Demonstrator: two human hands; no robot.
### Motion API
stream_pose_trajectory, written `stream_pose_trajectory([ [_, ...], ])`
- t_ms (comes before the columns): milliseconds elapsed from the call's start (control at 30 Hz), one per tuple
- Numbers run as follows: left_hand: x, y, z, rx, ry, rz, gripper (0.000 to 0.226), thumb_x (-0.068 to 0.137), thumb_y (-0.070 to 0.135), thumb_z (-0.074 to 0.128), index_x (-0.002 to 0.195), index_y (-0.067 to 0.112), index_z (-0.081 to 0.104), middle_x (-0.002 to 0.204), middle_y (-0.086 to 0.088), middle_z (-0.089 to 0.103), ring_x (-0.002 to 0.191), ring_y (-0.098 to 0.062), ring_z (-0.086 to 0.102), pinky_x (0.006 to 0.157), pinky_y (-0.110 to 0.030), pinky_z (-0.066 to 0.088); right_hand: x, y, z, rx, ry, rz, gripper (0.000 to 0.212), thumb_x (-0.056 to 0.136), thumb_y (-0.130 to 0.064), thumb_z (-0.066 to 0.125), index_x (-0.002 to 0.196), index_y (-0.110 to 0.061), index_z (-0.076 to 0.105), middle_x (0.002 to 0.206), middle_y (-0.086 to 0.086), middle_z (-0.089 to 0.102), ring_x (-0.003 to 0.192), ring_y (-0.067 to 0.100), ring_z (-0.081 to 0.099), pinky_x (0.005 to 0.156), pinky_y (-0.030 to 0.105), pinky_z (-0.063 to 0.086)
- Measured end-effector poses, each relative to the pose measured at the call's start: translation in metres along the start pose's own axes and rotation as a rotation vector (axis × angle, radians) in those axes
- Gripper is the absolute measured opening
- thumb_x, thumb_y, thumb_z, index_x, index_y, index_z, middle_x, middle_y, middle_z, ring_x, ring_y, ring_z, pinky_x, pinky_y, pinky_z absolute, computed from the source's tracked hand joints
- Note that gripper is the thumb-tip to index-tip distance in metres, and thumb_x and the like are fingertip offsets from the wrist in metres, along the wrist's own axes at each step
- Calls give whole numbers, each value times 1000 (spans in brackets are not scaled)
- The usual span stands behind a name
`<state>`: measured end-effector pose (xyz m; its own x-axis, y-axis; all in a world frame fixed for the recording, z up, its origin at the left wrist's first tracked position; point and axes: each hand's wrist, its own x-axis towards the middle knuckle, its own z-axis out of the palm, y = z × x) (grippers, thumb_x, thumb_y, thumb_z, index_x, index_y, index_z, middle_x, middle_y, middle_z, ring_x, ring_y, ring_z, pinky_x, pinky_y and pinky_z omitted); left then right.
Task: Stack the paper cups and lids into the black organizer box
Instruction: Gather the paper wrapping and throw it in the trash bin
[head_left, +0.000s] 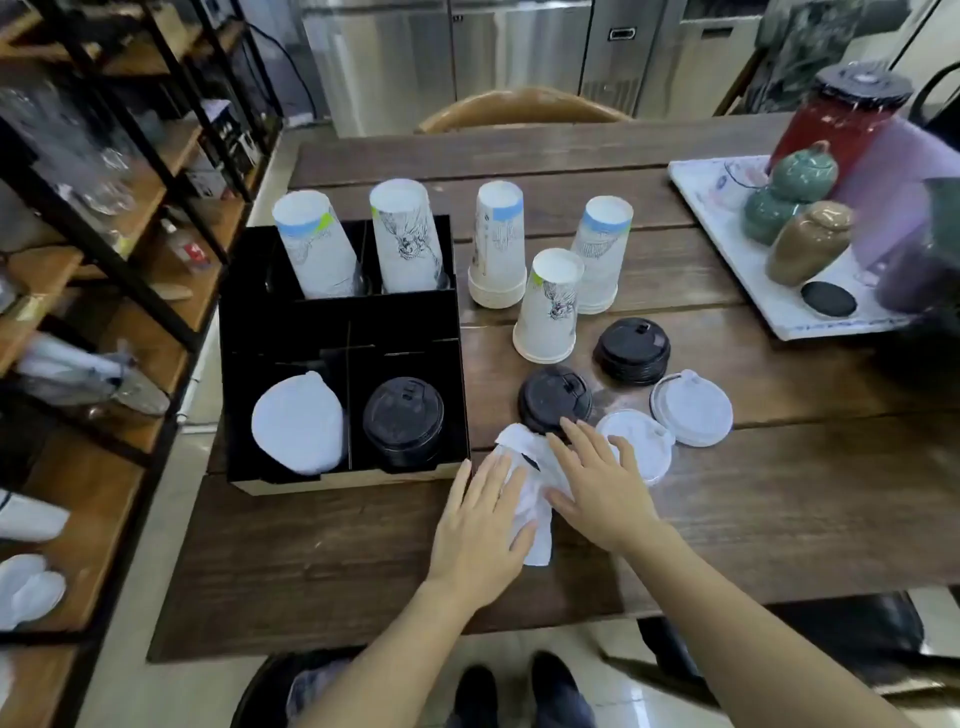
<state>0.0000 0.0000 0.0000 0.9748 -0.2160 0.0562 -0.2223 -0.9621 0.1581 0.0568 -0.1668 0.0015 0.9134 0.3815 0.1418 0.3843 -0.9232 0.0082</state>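
The black organizer box (337, 312) stands at the table's left. Its back compartments hold two upside-down paper cup stacks (317, 249) (408, 239); its front ones hold white lids (298, 423) and black lids (404, 421). Three more inverted cup stacks (496, 244) (600, 254) (550, 306) stand to its right. Black lid stacks (553, 397) (631, 351) and white lids (641, 441) (691, 408) lie nearer me. My left hand (483, 525) and my right hand (597, 483) rest flat, fingers apart, on a crumpled white piece (537, 545), cloth or paper.
A white tray (727, 244) with ceramic jars (808, 244) and a red lidded container (841, 119) sits at the far right. A metal-and-wood shelving rack (104, 260) with glassware runs along the left. A wooden chair back (519, 106) shows behind the table.
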Motion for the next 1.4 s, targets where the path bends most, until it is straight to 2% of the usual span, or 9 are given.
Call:
stream_pose_trajectory([
  [133,-4,2,9,-33,-64,-26,50,82,38,40,120,16,64,129,-5,63,122,-21,58,107,-35,37,-4,4,9,12,-19,-20,49,59,-38,83,98,-11,71,130,13,62,112,29,65,84,49,53],
  [300,-5,5,17,-115,-2,-39,29,79,21,47,95,21,71,115,1,70,113,-18,65,90,-31,55,-6,9,21,49,113,-46,26,73,-37,64,79,-12,68,126,13,65,116,26,52,88,43,46],
  [467,-2,11,15,-180,16,-137,29,76,19,46,91,16,70,101,4,73,100,-12,68,85,-22,52,-11,13,21,30,137,-74,30,81,-37,46,72,-13,61,81,2,67,80,25,61,82,38,30],
  [667,-5,23,12,-322,50,-359,18,87,9,51,100,6,63,108,-4,65,102,-18,56,92,-28,42,-8,19,19,-7,5,-84,19,65,-14,79,66,-13,60,66,2,61,64,25,60,81,38,29],
  [867,-6,38,-2,-595,103,-586,19,93,16,50,108,6,59,111,3,57,102,-13,52,87,-27,44,-2,24,-7,210,-99,-131,21,73,-14,60,55,-12,49,50,3,52,48,21,43,58,29,25],
  [1000,-10,47,-20,-883,200,-833,8,93,15,49,85,13,49,75,4,49,62,-9,42,55,-23,34,3,18,-27,531,-264,-23,7,89,-15,53,85,-9,50,74,5,54,64,24,48,56,33,38],
  [1100,-14,46,-27,-948,321,-919,17,90,4,48,78,13,41,71,2,39,63,-9,35,58,-24,32,1,7,-37,711,-250,-92,39,92,-9,47,131,-12,50,105,10,64,82,31,61,70,37,48],
  [1300,-39,26,-35,-1020,478,-964,26,87,-8,40,75,15,42,76,1,44,69,-16,41,51,-23,41,-5,-34,-54,776,-285,-150,31,87,5,47,109,-4,67,100,9,53,87,30,58,75,35,48],
  [1400,-59,14,-41,-1101,508,-1032,30,89,-6,38,73,17,48,88,-2,51,65,-22,48,37,-15,40,-12,-61,-58,795,-342,-153,32,85,10,45,96,-1,73,94,0,47,85,18,51,68,15,42],
])
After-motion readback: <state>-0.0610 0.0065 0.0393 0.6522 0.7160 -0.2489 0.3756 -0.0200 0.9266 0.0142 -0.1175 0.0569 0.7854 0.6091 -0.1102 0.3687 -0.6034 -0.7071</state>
